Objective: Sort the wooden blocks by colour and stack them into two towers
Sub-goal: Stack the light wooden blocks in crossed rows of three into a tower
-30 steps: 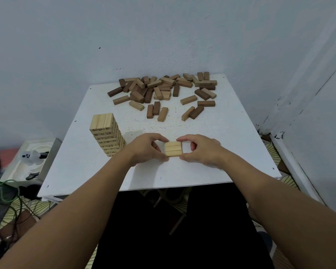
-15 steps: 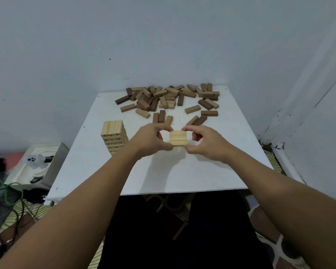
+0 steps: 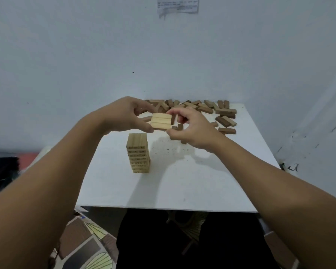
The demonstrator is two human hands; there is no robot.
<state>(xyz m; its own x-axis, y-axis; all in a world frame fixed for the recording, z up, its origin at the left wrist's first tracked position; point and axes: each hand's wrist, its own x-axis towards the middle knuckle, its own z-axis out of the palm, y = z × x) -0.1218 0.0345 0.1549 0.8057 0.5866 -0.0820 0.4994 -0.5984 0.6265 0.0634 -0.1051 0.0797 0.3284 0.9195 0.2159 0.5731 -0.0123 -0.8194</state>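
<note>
Three pale wooden blocks lie side by side as one flat layer [image 3: 161, 121], held in the air between both hands. My left hand [image 3: 124, 116] pinches its left end and my right hand [image 3: 190, 129] pinches its right end. The layer hangs above and a little to the right of the pale block tower [image 3: 138, 152], which stands on the white table [image 3: 182, 187]. A pile of brown and darker brown blocks [image 3: 202, 109] lies loose at the table's far edge, partly hidden behind my hands.
The table sits in a corner, with the wall right behind the brown pile and another wall to the right. A paper note [image 3: 177, 5] is stuck high on the wall. Patterned floor covering [image 3: 85, 245] shows below left.
Both hands lifted the three-block layer off the table's front and carried it up and left, over the pale tower. The camera view tilted upward.
</note>
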